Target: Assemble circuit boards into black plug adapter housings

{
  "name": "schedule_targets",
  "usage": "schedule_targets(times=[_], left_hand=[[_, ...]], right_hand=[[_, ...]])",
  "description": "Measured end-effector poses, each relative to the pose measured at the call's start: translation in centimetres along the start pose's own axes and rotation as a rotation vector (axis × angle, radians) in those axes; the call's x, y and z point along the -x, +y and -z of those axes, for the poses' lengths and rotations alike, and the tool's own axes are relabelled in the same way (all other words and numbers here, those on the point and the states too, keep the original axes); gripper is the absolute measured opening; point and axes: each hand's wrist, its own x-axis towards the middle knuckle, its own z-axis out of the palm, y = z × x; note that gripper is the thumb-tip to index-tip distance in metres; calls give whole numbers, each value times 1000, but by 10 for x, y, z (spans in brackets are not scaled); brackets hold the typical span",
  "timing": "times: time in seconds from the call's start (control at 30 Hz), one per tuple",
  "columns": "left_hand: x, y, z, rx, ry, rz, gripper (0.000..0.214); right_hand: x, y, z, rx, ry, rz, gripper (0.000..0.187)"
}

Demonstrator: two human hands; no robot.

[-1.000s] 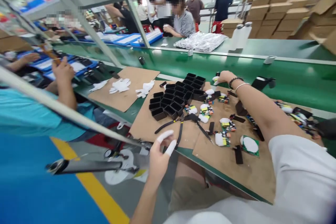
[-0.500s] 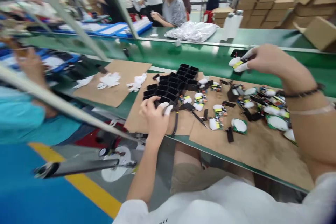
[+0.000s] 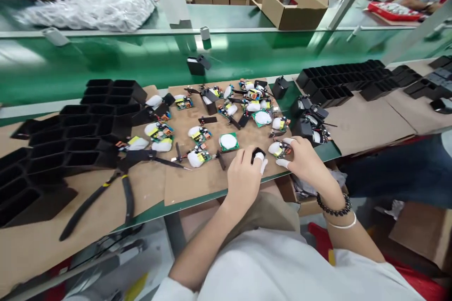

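My left hand (image 3: 245, 171), with white finger cots on its fingertips, is closed round a small black plastic case (image 3: 258, 154) near the table's front edge. To its right, my right hand (image 3: 305, 160) has thumb and finger at either side of a circuit board (image 3: 279, 149) with white putty and yellow tape. It grips that board low over the cardboard. Another board with a round white blob (image 3: 228, 141) lies just beyond my left hand. Several similar boards (image 3: 199, 135) are spread about with small black panels.
Stacked open black cases (image 3: 92, 122) stand at left, more cases (image 3: 339, 80) at right. Cutting pliers (image 3: 123, 176) and tweezers (image 3: 173, 163) lie on the cardboard. On the green conveyor (image 3: 141, 56) rests a black case with a panel (image 3: 196, 65). A carton (image 3: 294, 11) stands behind.
The view has swung right. My right hand has let go of its unit over the conveyor and come down to a circuit board. My left hand has moved from the case stack, bringing a black case.
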Motion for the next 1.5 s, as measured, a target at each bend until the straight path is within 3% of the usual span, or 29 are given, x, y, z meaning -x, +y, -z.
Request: schedule_targets(times=[0.07,0.2,0.3,0.37,0.47,0.53,0.6,0.73,0.87,1.0,1.27,1.5], left_hand=[[1,5,-7,35,-13,95,20],[4,7,2,241,-108,335,75],[4,-1,6,500,-219,386,97],[3,-10,3,653,-280,387,91],[2,-16,-1,782,-312,438,74],[1,-12,3,816,-285,465,71],[0,-3,14,851,-254,472,70],[-1,14,44,901,-218,421,65],[4,19,61,843,-175,315,64],[11,18,63,827,-129,242,67],[17,19,65,835,-135,236,69],[21,18,65,823,-123,241,65]], right_hand=[[-4,-7,9,59,-71,0,44],[-16,-19,19,67,-128,3,31],[-26,-17,24,60,-152,-24,28],[-27,-10,26,-132,-167,-61,32],[-15,-1,23,-824,-152,-96,46],[1,-2,16,-1209,-60,-64,57],[18,-10,9,-1372,46,24,64],[43,-30,3,-1391,97,214,60],[53,-39,9,-1322,86,266,54],[58,-43,15,-1322,17,255,55],[65,-52,21,-1424,-86,227,61],[67,-56,23,-1426,-52,180,55]])
